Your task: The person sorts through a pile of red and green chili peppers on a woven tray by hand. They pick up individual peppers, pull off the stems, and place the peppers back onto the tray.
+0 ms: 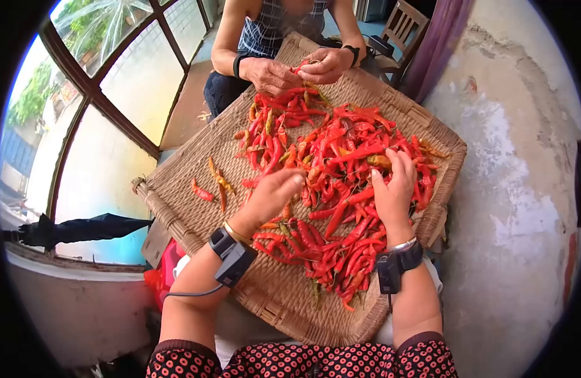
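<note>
Red chili peppers (347,164) lie in a broad heap on a woven tray (177,170), with a few yellowish ones among them. Over the left side of the heap is my left hand (271,196), its fingers reaching to the right and nothing visible in them. My right hand (394,189) hovers above the right side, thumb and fingers apart. Close to its fingertips lies an orange-yellow chili (380,161). A few loose chilies (203,191) rest on the tray left of the heap.
Across the tray, another person's hands (296,72) pinch a red chili above the far edge. A folded dark umbrella (95,230) leans by the window at left. A worn plaster wall (505,189) stands close on the right, with a wooden chair (404,31) behind.
</note>
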